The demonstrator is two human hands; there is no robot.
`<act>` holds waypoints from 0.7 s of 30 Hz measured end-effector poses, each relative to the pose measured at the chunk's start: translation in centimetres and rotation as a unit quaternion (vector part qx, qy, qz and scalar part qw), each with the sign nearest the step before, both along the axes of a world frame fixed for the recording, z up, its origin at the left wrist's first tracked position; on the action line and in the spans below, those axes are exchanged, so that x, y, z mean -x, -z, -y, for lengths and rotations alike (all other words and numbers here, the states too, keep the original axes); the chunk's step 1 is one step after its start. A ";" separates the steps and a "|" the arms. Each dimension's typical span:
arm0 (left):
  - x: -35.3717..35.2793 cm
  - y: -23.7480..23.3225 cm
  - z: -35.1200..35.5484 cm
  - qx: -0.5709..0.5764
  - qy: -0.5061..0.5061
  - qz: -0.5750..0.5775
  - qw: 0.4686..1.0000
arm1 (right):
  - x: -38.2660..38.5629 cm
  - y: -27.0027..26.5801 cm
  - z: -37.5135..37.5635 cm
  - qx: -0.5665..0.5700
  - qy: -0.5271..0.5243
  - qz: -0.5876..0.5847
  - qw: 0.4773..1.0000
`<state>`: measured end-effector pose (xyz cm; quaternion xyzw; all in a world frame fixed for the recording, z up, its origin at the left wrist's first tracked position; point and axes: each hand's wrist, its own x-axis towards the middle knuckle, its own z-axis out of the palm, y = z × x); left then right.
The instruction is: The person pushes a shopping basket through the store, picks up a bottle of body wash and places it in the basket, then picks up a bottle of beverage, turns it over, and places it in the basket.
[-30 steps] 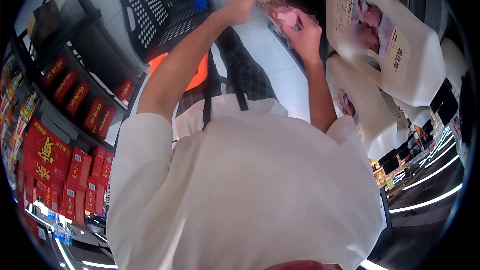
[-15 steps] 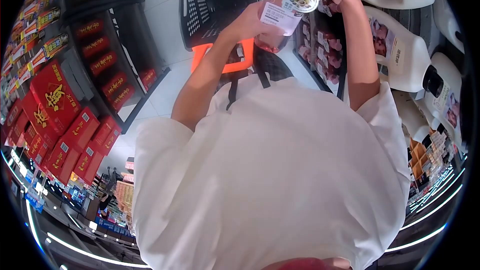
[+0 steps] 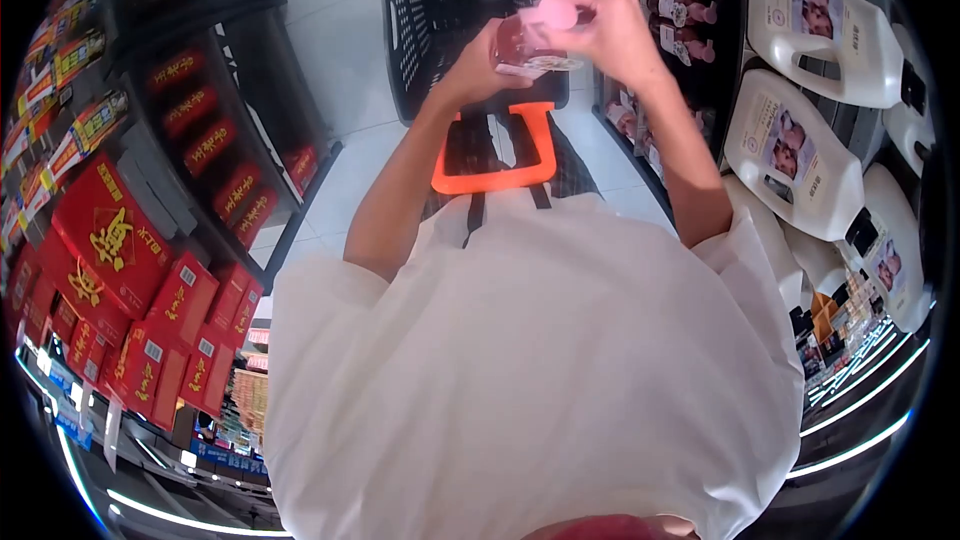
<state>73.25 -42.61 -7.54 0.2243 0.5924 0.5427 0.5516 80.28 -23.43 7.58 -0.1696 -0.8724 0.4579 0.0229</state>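
A clear bottle of pink liquid [image 3: 512, 48] with a pink cap is held up in front of me, tilted with its cap towards me. My left hand [image 3: 474, 68] is closed around the bottle's body from the left. At the pink cap, the fingers of my right hand [image 3: 615, 35] are closed, gripping it from the right. A white label and part of a round sticker show on the bottle's side. Below and behind it in this view stands a black shopping basket [image 3: 420, 60] with an orange handle [image 3: 495, 182].
On the right, a shelf carries several pink-capped bottles [image 3: 685, 10] and large white jugs [image 3: 790, 150] with black caps. Red boxes [image 3: 120, 230] are stacked on the left, beside a dark rack [image 3: 225, 150]. Pale floor tiles [image 3: 345, 70] run between the shelves.
The bottle has come lower and to the left, tipping so its cap faces me. Both hands have moved with it. The basket and shelves have shifted in view.
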 end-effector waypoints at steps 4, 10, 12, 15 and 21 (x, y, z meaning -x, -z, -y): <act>2.5 6.0 1.5 0.027 0.025 -0.106 0.994 | 0.1 7.2 2.7 0.027 0.008 0.023 0.999; 2.4 20.9 3.1 0.056 -0.014 -0.152 0.987 | 0.0 22.3 7.4 -0.040 0.041 -0.018 0.998; 1.3 25.8 2.9 0.106 -0.096 -0.169 0.975 | 0.3 28.0 7.9 -0.047 0.048 -0.029 0.997; 0.7 33.3 2.0 0.075 -0.172 0.072 0.980 | 0.1 35.6 8.2 -0.057 0.103 0.003 0.993; 0.2 41.9 -1.4 0.254 -0.241 0.169 0.921 | 0.2 46.9 7.6 -0.044 0.273 0.099 0.956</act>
